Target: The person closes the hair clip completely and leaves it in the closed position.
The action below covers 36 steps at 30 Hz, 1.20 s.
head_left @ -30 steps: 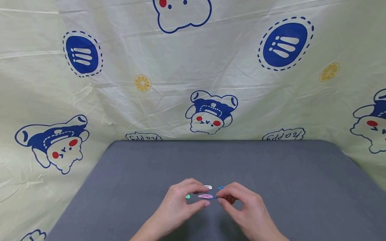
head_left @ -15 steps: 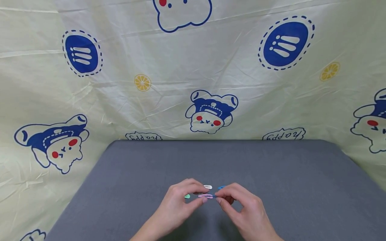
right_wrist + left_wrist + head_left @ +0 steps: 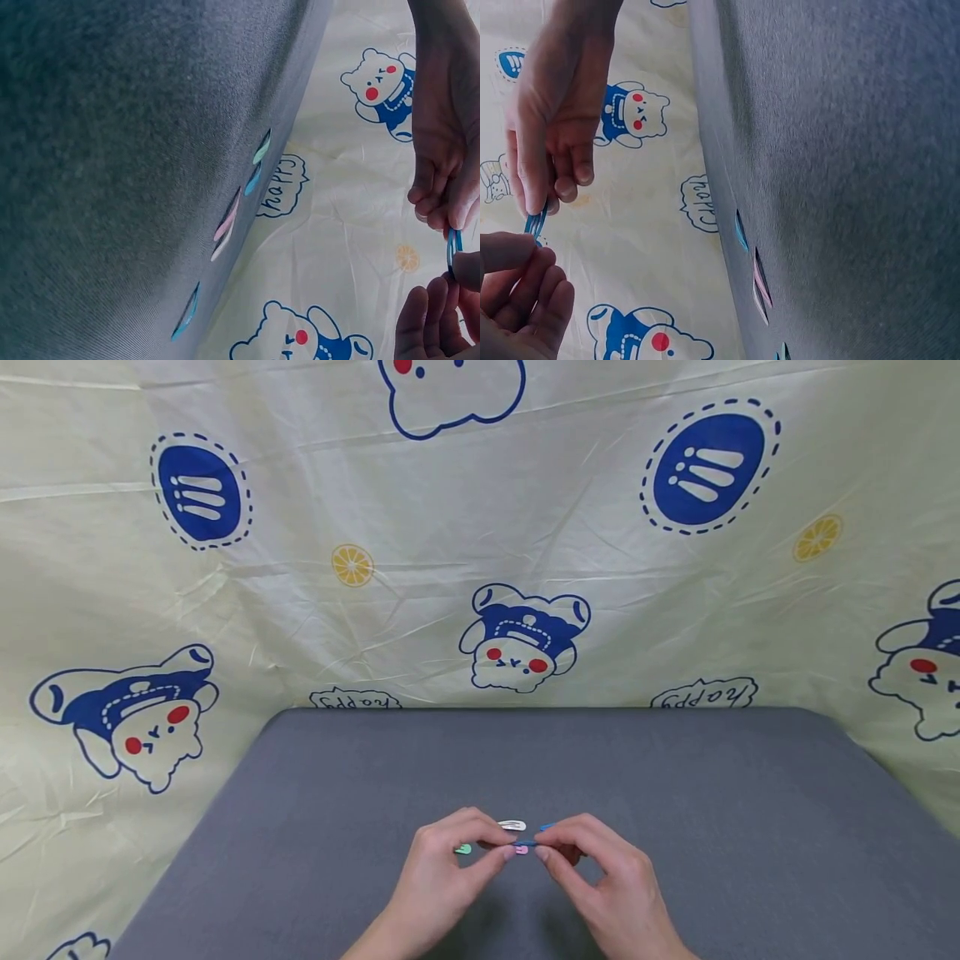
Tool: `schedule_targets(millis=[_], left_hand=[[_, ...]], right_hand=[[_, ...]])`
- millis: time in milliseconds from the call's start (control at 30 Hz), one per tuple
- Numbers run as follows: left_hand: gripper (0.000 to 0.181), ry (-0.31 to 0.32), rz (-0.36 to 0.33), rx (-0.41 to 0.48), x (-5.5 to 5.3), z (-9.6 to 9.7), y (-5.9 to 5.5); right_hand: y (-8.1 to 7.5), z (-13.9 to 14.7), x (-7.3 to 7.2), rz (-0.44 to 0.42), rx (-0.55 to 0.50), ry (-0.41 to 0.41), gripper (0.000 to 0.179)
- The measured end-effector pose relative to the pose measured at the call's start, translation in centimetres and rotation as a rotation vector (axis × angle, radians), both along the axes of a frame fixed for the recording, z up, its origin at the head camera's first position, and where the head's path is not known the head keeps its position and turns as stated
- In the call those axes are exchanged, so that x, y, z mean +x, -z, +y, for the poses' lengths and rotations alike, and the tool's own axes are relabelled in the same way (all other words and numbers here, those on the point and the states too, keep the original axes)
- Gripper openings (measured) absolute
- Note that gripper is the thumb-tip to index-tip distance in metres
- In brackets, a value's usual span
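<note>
A blue snap hair clip (image 3: 525,843) is held above the grey table, stretched between both hands. My left hand (image 3: 450,860) pinches its left end between thumb and index finger. The right hand (image 3: 606,872) pinches the opposite end the same way. In the left wrist view the narrow blue clip (image 3: 535,224) bridges the two sets of fingertips, and in the right wrist view its slotted frame (image 3: 454,244) shows. Fingers cover both ends. Beyond and below the hands, a white clip (image 3: 512,825), a pink clip (image 3: 522,850) and a green clip (image 3: 463,849) lie on the table.
Another blue clip (image 3: 547,827) lies just behind the right hand's fingers. One more blue clip (image 3: 253,180) sits beside the green one in the right wrist view. The grey table (image 3: 360,777) ends at a cream printed cloth (image 3: 420,610) hanging behind.
The left thumb and index finger, earlier apart, have closed on the free end of the blue hair clip. The right hand keeps its pinch, and the held clip has risen slightly in view.
</note>
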State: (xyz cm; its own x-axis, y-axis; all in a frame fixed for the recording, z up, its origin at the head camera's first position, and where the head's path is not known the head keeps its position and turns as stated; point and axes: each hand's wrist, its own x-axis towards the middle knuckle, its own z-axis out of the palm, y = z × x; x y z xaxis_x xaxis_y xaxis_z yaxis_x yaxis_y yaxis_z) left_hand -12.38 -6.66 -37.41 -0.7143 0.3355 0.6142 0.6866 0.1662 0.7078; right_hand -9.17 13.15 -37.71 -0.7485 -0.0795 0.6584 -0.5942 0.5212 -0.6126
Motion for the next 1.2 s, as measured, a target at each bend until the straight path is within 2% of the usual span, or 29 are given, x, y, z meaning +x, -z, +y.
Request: schedule_targets(millis=[133,200,467,600,867,1033,1200], left_hand=[[0.011,0.005,0.016,0.012,0.1,0.0,0.1],[0.011,0.008,0.024,0.016,0.1,0.0,0.1],[0.017,0.027,0.007,0.048,0.1,0.2,0.3],[0.017,0.042,-0.004,0.052,0.0,0.1,0.3],[0.013,0.121,-0.052,0.05,-0.4,-0.4,0.5],[0.008,0.154,-0.124,0.034,-0.6,-0.5,0.3],[0.004,0.203,-0.103,0.041,-0.8,-0.5,0.5]], right_hand=[[0.7,0.0,-0.4,0.031,-0.04,-0.033,0.032],[0.9,0.0,-0.4,0.016,-0.06,-0.04,0.03],[1.2,-0.4,-0.3,0.02,-0.083,-0.007,0.027],[1.4,-0.5,-0.2,-0.013,-0.112,-0.009,0.028],[1.0,0.2,-0.4,-0.036,-0.108,-0.161,0.025],[1.1,0.5,-0.6,-0.057,-0.103,-0.215,0.023],[1.2,0.7,-0.8,-0.093,-0.11,-0.242,0.023]])
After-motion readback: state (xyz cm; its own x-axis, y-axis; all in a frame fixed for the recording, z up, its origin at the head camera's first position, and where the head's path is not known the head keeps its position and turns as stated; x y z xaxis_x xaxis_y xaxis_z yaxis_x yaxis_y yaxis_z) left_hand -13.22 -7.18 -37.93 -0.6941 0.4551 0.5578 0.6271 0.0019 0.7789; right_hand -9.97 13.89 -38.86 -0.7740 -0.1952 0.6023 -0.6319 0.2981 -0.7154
